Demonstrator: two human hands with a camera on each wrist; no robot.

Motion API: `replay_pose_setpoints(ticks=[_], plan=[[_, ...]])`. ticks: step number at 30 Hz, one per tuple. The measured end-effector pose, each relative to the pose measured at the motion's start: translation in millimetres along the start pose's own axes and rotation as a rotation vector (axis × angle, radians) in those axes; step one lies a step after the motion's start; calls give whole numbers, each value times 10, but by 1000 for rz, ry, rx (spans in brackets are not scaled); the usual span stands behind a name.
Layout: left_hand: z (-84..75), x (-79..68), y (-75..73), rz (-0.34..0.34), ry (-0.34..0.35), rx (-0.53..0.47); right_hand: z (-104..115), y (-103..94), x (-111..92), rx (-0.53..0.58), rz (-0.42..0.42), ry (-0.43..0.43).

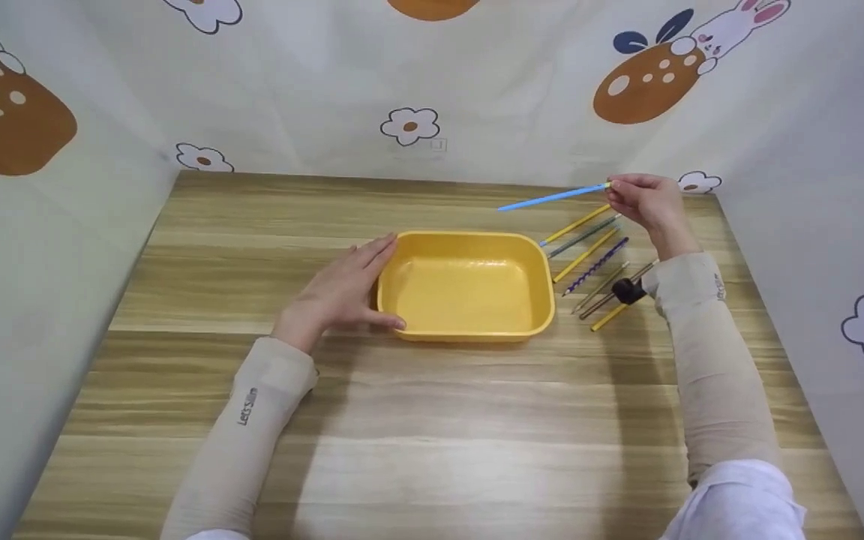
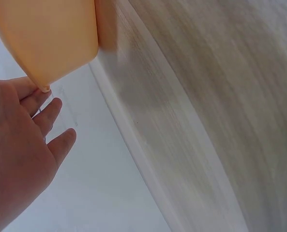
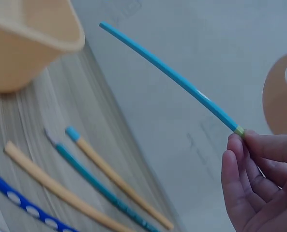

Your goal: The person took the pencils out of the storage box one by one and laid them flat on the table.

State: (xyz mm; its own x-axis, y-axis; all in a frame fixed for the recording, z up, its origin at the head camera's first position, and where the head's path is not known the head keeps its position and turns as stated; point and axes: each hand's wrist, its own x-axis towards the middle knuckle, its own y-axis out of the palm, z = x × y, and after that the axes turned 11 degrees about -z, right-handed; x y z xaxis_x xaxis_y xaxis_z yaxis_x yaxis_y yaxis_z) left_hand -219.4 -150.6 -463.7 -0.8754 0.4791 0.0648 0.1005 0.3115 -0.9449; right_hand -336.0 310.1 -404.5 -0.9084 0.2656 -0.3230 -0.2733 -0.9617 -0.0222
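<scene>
A yellow rectangular plastic tub (image 1: 466, 335) stands on the wooden table. My left hand (image 1: 342, 289) rests against its left end, thumb at the near corner of the rim and long fingers at the far corner. In the left wrist view those fingers (image 2: 49, 118) lie fairly straight beside the tub's corner. Raised over the far right of the table, my right hand (image 1: 649, 202) pinches a light-blue pencil (image 1: 552, 198) by its yellow-green end. The right wrist view shows that pencil (image 3: 182, 81) slanting away from thumb and fingertips, its other end free in the air.
Right of the tub lie several pencils in a loose row, among them a yellow one (image 1: 586, 255), a green one (image 1: 584, 237) and a purple patterned one (image 1: 595, 266). Fabric with printed flowers and rabbits (image 1: 312, 90) walls in the table (image 1: 462, 450) behind and at both sides.
</scene>
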Motion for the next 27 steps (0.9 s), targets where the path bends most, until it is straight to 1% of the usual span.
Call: replay_pose_setpoints(ticks=[3,6,10,15,21,27], plan=[[-5,-27,17,0,1,-5,-71,-63,74,-32,-27,4],[-8,-51,26,-11,7,-3,-135,-100,150,-61,-27,9],[-16,-69,21,-16,18,13,-200,-127,227,-149,-25,5],[-45,-113,15,1,17,24,-270,-121,311,-253,-42,4],[-91,-170,66,-21,41,2,-347,-122,335,-327,-65,-3],[-122,-162,55,-14,35,0,-371,-137,349,-375,-68,2]])
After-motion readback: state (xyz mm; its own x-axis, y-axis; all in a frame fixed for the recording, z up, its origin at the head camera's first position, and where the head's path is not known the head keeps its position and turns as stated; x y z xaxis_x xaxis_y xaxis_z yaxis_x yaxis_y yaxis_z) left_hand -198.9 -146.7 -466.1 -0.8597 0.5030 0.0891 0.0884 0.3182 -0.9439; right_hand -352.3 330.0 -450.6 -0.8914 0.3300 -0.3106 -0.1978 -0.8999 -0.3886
